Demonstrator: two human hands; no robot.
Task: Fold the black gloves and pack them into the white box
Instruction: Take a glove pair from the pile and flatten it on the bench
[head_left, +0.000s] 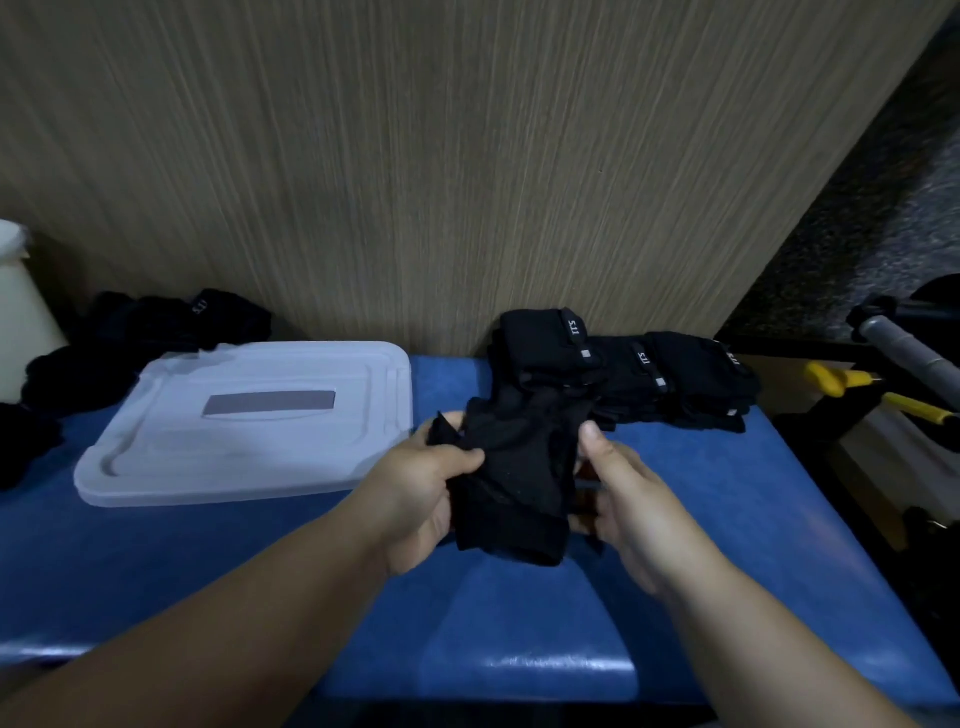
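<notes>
Above blue padded table (727, 519) | both hands (415, 483) pinch soft black glove (514, 483)

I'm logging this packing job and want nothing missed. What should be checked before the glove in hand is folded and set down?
1. Grip on the glove: ok, the left hand and right hand hold its two sides.
2. Fold finished: cannot tell, the cloth is bunched.
3. Bare blue table near the hands: ok.
4. Folded stack by the wall is tidy: ok.
5. White box open for packing: not ok, only a white lid lying flat shows.
6. All gloves folded: not ok, a loose pile lies back left.
</notes>
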